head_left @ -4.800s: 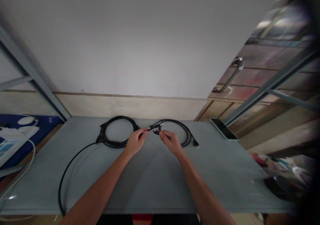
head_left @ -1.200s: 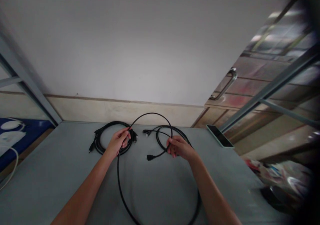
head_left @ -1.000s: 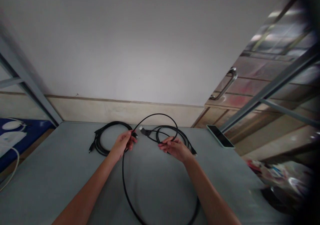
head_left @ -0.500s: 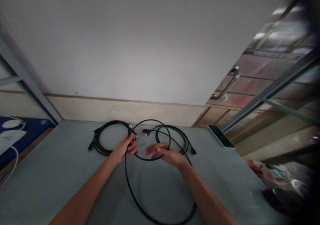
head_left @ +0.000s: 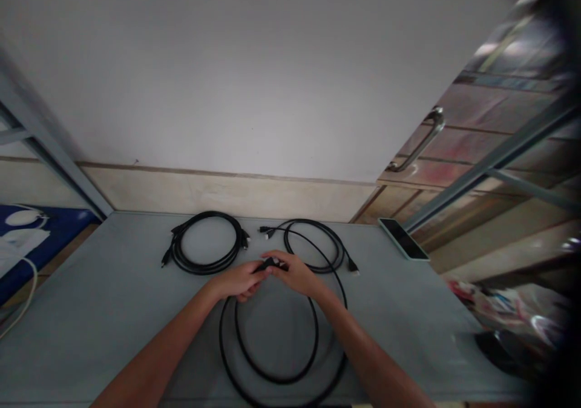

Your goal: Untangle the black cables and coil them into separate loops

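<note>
Over the middle of the grey table, my left hand (head_left: 242, 279) is closed around a black cable (head_left: 276, 380). Close against it, my right hand (head_left: 296, 272) pinches the same cable near its dark plug (head_left: 269, 264), which shows between the fingers of both hands. Large loops of this cable hang below the hands toward the near edge. Part of the cable runs off past my right forearm to the far right coil (head_left: 341, 247). Behind my left hand lies a neatly wound black cable coil (head_left: 183, 259) with its plug ends sticking out.
A phone (head_left: 403, 239) in a pale green case lies at the right rear corner of the grey table (head_left: 91, 311). Metal frame bars rise at both sides. Behind stands a white wall (head_left: 245, 81). A blue surface with white items (head_left: 27, 241) is at left.
My right hand has moved left and up to the plug beside my left hand. The smaller cable loop has dropped lower, now hanging below both hands.
</note>
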Available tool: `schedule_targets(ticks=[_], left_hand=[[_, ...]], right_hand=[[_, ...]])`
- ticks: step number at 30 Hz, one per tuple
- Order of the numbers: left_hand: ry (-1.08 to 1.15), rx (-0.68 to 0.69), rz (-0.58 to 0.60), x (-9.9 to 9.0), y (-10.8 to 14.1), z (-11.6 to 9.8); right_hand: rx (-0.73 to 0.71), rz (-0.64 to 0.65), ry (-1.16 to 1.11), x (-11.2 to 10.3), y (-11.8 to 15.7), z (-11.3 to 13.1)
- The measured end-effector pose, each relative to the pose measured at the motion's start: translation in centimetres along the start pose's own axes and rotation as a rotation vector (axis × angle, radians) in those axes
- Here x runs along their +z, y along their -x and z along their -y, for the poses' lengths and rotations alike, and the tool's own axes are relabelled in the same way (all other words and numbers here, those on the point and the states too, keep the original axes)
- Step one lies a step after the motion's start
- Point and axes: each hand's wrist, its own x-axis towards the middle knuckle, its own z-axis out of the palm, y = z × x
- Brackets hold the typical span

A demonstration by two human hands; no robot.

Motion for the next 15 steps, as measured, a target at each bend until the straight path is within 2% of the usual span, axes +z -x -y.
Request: schedule_targets(ticks=[2,4,7,10,13,15], left_hand=[[-0.006,0.023,-0.024,0.1,-0.3,0.0],[0.051,0.054,-0.045,-0.1,-0.5,0.1],[0.216,0.114,-0.1,-1.2,-0.6,0.1],[0.34,0.186,-0.096,-2.4,-0.5,-0.2],[0.377,0.224,-0.076,-2.9,-0.1,-0.6],[0.4,0.241,-0.084,-3.0,0.1,-0.8]], right_hand=[[-0.042,0.001,0.044,0.1,-0.3,-0.1],[-0.036,-0.059,0.055,-0.4,-0.4,-0.2],[-0.005,-0.318,0.029,-2.1,-0.4,-0.7],[0.031,-0.568,-0.135,-3.6,-0.4,-1.1],[0.008,-0.688,-0.316,-4.0,-0.5,-1.3],[-0.016,-0.703,-0.383,-4.0,-0.5,-1.2]])
